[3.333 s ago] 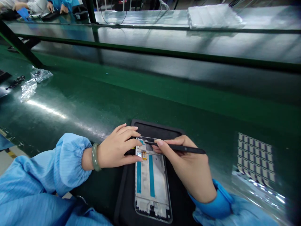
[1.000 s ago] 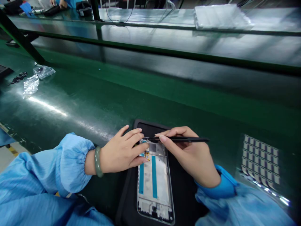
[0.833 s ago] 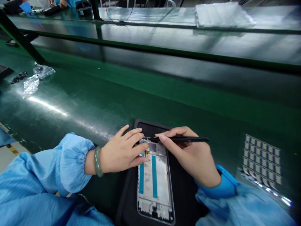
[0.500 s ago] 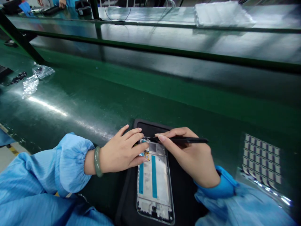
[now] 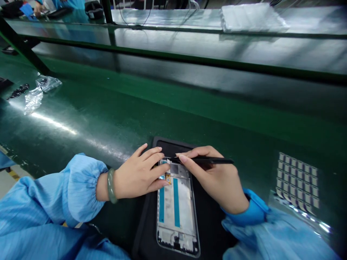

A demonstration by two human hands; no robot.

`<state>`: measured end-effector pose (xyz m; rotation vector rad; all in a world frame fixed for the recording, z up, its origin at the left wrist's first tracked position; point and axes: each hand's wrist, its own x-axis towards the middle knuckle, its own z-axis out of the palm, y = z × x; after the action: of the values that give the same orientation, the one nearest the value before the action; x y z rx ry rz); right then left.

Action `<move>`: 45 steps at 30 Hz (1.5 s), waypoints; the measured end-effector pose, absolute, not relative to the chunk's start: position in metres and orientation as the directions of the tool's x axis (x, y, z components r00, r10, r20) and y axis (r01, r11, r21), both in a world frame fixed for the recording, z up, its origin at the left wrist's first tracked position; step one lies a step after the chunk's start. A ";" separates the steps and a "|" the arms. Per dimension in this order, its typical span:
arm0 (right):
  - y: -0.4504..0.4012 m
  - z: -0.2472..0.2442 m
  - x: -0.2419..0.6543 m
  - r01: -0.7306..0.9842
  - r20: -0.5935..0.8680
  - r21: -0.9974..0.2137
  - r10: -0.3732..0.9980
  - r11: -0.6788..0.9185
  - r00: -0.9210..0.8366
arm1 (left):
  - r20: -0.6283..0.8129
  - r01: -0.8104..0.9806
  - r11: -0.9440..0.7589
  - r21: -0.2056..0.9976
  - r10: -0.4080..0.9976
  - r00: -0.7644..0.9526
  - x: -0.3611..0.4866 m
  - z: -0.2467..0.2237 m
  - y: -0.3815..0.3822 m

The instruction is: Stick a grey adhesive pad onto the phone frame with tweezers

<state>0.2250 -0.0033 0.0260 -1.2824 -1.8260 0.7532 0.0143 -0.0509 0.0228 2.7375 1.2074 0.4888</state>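
A silver phone mid-frame (image 5: 187,213) with teal adhesive strips lies on a black tray-like mat (image 5: 211,224). My left hand (image 5: 142,173) rests over the frame's upper left corner, fingers stretched and apart. Its thumb and index fingertips touch the area around a small orange flex cable (image 5: 168,179). Black tweezers (image 5: 214,160) are held in my right hand (image 5: 217,177), between thumb and fingers. Their thin tips point left to the frame's top edge, close to my left fingertips. What lies under the left fingers is hidden.
On the right lies a sheet with rows of small rectangular parts (image 5: 296,180), beside a shiny clear strip (image 5: 303,213). Small plastic bags (image 5: 34,100) and a heap of black bits (image 5: 18,91) lie far left. Behind runs a raised shelf (image 5: 173,47); a co-worker's hand (image 5: 39,9) shows beyond.
The whole view has shifted slightly, so things sit a little further left. Both hands and the tweezers keep nearly the same place on the phone frame.
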 end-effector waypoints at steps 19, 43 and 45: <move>-0.010 0.023 0.227 0.287 0.334 -0.895 0.939 0.343 -0.083 | 0.212 0.707 -0.651 0.277 0.759 0.616 0.014 0.024 -0.051; -0.012 0.021 0.223 0.347 0.348 -0.823 0.882 0.450 -0.319 | 0.188 0.713 -0.650 0.261 0.759 0.623 0.014 0.025 -0.051; -0.012 0.020 0.223 0.356 0.355 -0.812 0.875 0.463 -0.329 | 0.187 0.713 -0.650 0.262 0.759 0.623 0.015 0.025 -0.051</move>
<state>0.2229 -0.0116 0.0202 -1.0324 -1.8913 0.7979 0.0146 -0.0514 0.0253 2.6816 1.2261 0.4226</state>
